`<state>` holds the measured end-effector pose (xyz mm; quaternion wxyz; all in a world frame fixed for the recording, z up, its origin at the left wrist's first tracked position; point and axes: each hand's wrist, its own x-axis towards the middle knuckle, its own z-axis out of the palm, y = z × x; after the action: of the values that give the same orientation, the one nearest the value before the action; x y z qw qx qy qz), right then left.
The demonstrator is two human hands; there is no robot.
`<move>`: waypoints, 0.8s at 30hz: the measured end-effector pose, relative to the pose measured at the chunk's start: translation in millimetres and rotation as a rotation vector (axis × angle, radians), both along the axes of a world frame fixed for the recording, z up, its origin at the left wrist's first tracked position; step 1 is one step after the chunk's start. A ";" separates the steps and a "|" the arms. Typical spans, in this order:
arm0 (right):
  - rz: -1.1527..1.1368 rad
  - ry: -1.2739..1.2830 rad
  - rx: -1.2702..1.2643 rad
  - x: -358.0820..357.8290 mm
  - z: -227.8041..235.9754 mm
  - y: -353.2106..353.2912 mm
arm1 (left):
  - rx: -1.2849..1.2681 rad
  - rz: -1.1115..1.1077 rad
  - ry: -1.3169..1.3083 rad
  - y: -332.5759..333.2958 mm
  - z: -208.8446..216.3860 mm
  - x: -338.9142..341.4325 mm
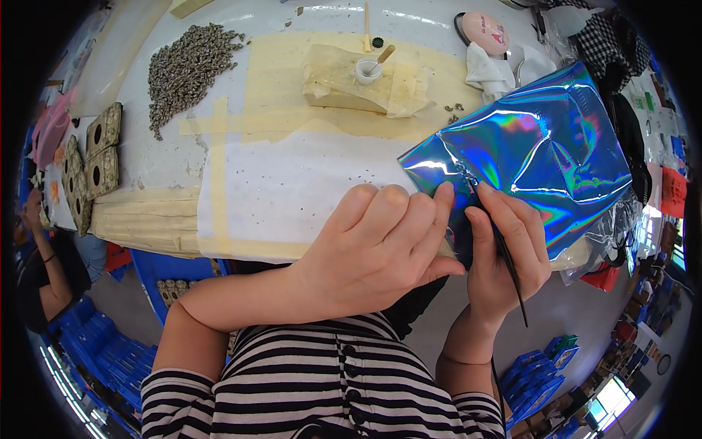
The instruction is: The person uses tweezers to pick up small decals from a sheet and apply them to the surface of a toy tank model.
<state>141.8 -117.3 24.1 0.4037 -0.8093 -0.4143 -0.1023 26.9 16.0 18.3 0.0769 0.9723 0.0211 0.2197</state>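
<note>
hands (369, 252) at iridescent film (567, 157), right (528, 267) pinching stick (511, 274)

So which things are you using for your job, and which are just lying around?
Seems part of the job:
thin black tool, in the right hand
shiny blue sheet, by both hands
maybe the white paper with tiny specks

Probably just lying about:
pink round thing
checked cloth

White tabletop (161, 162): small metal pieces (189, 73) heaped far left, white sheet (281, 190) along near edge.
</note>
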 end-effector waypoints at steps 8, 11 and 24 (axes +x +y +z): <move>-0.022 0.064 -0.013 0.9 4.4 0.2 | -0.001 -0.002 0.020 0.4 2.6 0.4; -0.013 0.060 -0.006 1.2 3.5 -0.4 | 0.009 -0.001 0.014 0.4 1.9 0.5; -0.065 0.149 -0.051 0.9 16.7 5.3 | -0.010 -0.002 0.010 0.1 0.7 0.3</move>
<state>142.6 -112.1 40.7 0.4091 -0.8377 -0.3591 -0.0444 27.1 16.1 19.0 0.0818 0.9730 0.0216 0.2147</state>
